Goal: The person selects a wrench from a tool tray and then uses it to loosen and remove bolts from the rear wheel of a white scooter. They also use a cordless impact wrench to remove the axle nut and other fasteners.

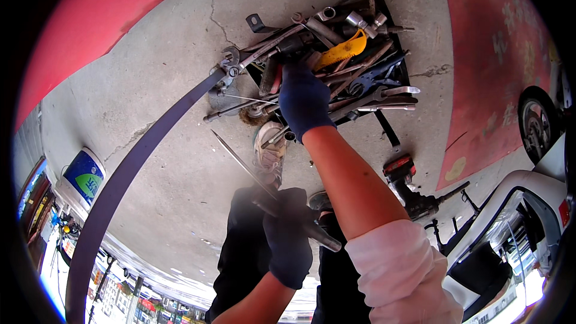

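My left hand (pixel 287 237), gloved in dark navy, is closed round a long metal tool (pixel 240 156) with a thin pointed shaft and a thicker handle end, held over my legs. My right hand (pixel 303 97), also gloved, reaches into a heaped tray of tools (pixel 378 60); its fingers are hidden among them. Around it lie wrenches (pixel 372 99), sockets (pixel 360 23), a yellow curved tool (pixel 342 48) and a round wire brush (pixel 255 115).
A black cordless power tool (pixel 414 198) lies at lower right. A long flat strip (pixel 141 150) crosses the left side. Red surfaces (pixel 96 18) border the concrete floor (pixel 156 84). A blue-and-white bucket (pixel 84 174) is at left, a white scooter (pixel 504 222) and wheel (pixel 534 123) at right.
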`<state>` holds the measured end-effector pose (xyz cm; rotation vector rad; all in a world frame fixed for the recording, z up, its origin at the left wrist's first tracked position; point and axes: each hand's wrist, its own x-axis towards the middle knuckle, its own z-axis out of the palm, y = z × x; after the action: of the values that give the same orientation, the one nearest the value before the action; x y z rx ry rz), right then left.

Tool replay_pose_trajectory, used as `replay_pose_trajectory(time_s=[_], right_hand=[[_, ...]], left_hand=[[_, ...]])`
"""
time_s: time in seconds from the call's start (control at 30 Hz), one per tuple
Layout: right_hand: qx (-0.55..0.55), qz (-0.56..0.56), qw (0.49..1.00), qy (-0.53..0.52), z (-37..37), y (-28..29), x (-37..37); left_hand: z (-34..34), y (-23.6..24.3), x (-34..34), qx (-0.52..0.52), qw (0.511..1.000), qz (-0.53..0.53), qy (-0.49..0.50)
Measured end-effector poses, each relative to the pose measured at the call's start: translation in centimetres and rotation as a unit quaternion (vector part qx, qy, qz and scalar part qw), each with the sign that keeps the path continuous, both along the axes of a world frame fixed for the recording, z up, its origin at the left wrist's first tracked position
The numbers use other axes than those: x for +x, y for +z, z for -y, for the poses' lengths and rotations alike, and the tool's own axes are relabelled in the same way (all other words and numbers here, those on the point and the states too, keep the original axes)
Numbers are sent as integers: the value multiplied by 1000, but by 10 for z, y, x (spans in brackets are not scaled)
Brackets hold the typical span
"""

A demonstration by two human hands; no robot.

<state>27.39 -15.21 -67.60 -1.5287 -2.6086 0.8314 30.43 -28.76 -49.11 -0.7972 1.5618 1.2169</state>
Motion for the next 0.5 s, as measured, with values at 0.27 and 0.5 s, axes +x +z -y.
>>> replay_pose_trajectory(time_s=[0.27,0.5], right_hand=[[73,33,996,38,12,-8,-4],[96,60,990,81,14,-11,-9]], left_hand=[[-5,3,0,-14,998,-13,-55],[-1,3,-2,-18,997,-5,-78]])
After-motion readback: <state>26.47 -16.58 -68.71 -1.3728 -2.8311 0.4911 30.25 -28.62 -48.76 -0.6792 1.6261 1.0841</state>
